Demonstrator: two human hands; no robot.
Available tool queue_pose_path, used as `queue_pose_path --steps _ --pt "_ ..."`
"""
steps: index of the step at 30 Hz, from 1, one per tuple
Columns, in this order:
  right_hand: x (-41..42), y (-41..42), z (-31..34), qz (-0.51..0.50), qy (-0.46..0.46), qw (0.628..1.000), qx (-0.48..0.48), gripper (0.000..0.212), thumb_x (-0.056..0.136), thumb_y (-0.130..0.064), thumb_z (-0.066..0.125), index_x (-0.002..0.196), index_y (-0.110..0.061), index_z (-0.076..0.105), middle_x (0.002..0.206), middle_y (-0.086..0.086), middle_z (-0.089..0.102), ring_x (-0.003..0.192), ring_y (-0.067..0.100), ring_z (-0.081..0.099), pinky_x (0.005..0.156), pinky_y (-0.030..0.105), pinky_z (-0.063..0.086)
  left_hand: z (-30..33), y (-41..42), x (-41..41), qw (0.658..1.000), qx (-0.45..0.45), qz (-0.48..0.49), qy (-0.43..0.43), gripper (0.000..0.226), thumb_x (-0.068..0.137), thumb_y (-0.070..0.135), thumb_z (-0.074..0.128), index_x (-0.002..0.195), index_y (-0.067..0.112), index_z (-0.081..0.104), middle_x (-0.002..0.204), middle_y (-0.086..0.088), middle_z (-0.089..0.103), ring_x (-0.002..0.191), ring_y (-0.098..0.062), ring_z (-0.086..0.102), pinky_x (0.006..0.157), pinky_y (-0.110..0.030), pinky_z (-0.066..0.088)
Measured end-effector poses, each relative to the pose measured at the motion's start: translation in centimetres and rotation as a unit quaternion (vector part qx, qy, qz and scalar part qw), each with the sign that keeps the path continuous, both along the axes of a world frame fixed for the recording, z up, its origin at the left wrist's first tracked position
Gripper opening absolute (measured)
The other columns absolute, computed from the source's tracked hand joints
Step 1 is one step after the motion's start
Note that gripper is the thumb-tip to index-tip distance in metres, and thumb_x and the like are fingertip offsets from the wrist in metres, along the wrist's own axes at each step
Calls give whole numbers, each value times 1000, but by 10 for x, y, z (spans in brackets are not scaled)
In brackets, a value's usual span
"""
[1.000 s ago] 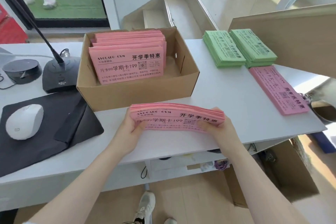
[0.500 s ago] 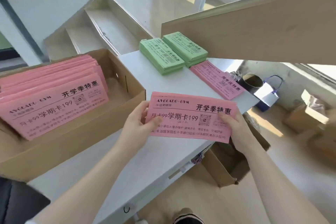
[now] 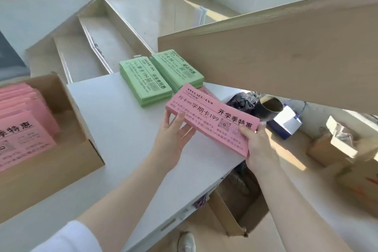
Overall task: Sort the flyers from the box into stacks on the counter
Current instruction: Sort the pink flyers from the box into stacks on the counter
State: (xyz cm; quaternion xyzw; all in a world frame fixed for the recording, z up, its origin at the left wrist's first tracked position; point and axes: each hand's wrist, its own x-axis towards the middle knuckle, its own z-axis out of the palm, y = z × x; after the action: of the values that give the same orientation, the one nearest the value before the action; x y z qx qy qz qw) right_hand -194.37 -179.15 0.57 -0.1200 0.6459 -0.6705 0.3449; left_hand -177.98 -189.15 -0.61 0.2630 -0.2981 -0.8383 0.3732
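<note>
I hold a thick bundle of pink flyers (image 3: 210, 116) over the right end of the white counter (image 3: 122, 133). My left hand (image 3: 173, 139) supports its near-left corner from below, fingers spread. My right hand (image 3: 257, 145) grips its right end, thumb on top. The bundle covers most of a pink stack (image 3: 205, 90) lying on the counter; only a corner of that shows. Two green flyer stacks (image 3: 146, 81) (image 3: 178, 69) lie side by side just beyond. The cardboard box (image 3: 67, 149) at the left holds more pink flyers (image 3: 22, 127).
A tan board (image 3: 286, 53) overhangs the counter's right end. Beyond the edge, on the floor, are a dark cylinder (image 3: 268, 108), a black bag (image 3: 242, 100), a white and blue bag (image 3: 286, 122) and cardboard boxes (image 3: 347, 157). Wooden shelving (image 3: 98, 43) lies behind the counter.
The pink bundle has travelled from in front of the box to the counter's right end and turned diagonal, now over the pink stack. My view swung right; the mouse and microphone left the frame.
</note>
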Motion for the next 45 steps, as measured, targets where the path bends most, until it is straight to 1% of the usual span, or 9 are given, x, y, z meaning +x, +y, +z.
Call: queue_pose_path --steps 5,10,16,22,24,27,34,41,45 --pt "-44 -10 -2 97 78 988 87 24 82 1 63 99 -11 51 97 7 68 77 14 70 59 27 55 -9 -2 -53 989 -50 80 -113 56 95 4 45 138 33 26 105 4 68 90 -19 67 74 -34 57" --pt "-85 -15 -5 209 163 951 156 23 79 -3 67 96 -15 58 102 8 69 89 22 68 81 42 56 -1 -25 -80 970 -93 85 -207 48 95 -2 39 132 28 37 113 -4 65 87 -18 68 60 -28 58" --pt "-104 -30 -14 275 301 887 218 30 79 -17 69 107 -19 59 100 -7 65 89 10 62 76 28 50 -11 -45 -105 941 -114 94 -305 41 91 -2 42 107 35 44 116 -7 64 103 -26 63 86 -48 54" --pt "-104 -41 -14 314 474 779 264 32 78 -34 67 105 -19 60 97 -8 59 91 11 57 73 25 43 -21 -52 -108 885 -198 113 -405 27 89 11 49 114 22 47 115 5 59 105 -15 57 97 -38 45" --pt "-107 -51 -11 300 468 797 236 42 84 -35 62 120 -15 54 112 -2 59 104 14 54 82 26 41 -19 -48 -106 890 -204 124 -389 36 93 12 47 129 18 41 123 15 43 111 -5 44 102 -24 30" --pt "-105 -76 -3 328 378 841 207 44 93 -29 51 135 -15 44 135 -3 49 123 13 47 97 27 35 -24 -42 -107 943 -148 92 -283 40 99 12 35 138 24 35 129 12 51 109 1 52 87 -9 42" --pt "-96 -148 -11 391 124 899 152 29 95 -13 42 121 -12 54 116 8 65 103 25 64 95 49 47 -34 -59 -124 971 -43 115 -206 52 100 19 33 147 29 14 139 0 49 117 -19 56 100 -41 44" --pt "-103 -152 -16 416 47 902 105 35 97 -8 35 127 -14 50 118 12 64 99 27 65 82 40 55 -36 -66 -134 972 -10 125 -198 63 95 32 39 147 37 4 149 7 33 126 -20 47 101 -48 42" --pt "-110 -140 -12 387 88 912 102 51 97 -13 38 146 -12 24 152 3 29 136 17 34 104 28 34 -30 -55 -127 966 -5 130 -225 73 87 41 46 146 38 4 152 13 20 136 -12 31 112 -39 24"
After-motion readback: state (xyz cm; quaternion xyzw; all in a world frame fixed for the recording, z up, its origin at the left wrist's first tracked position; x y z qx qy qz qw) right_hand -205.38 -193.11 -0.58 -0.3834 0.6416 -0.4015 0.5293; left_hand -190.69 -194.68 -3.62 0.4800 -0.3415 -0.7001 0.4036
